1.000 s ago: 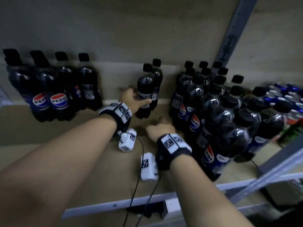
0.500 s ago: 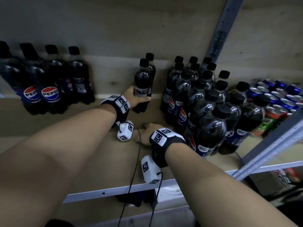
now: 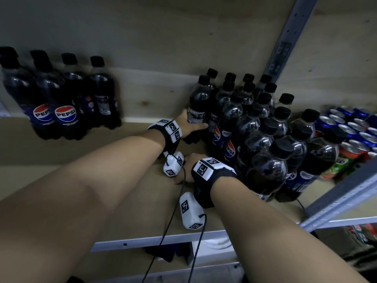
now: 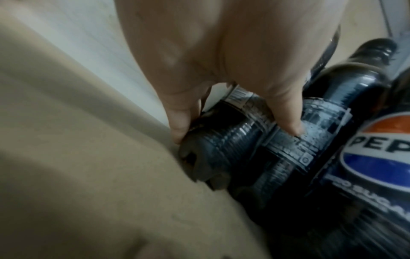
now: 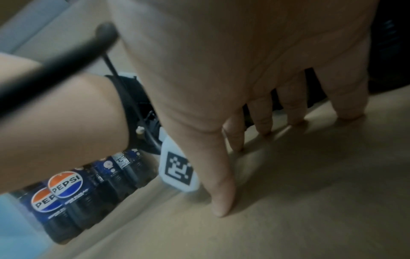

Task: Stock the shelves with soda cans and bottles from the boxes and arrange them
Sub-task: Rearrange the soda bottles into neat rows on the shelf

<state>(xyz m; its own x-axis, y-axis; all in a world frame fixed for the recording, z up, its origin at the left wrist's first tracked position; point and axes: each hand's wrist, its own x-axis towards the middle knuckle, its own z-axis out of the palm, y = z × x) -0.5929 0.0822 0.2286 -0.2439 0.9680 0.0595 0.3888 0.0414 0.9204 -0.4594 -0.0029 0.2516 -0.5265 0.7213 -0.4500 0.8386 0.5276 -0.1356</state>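
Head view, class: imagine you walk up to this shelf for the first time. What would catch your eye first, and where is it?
First, the left hand gripping a dark Pepsi bottle at the back of the wooden shelf, beside a big cluster of bottles to its right. The right hand rests its fingertips on the bare shelf board. A smaller row of bottles stands far left, and soda cans sit far right.

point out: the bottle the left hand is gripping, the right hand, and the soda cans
gripped bottle [image 3: 199, 103], head view, on its dark body above the label.
right hand [image 5: 244, 66], right wrist view, on the back of the hand; fingertips rest on the shelf.
soda cans [image 3: 346, 127], head view, on a blue can's top.
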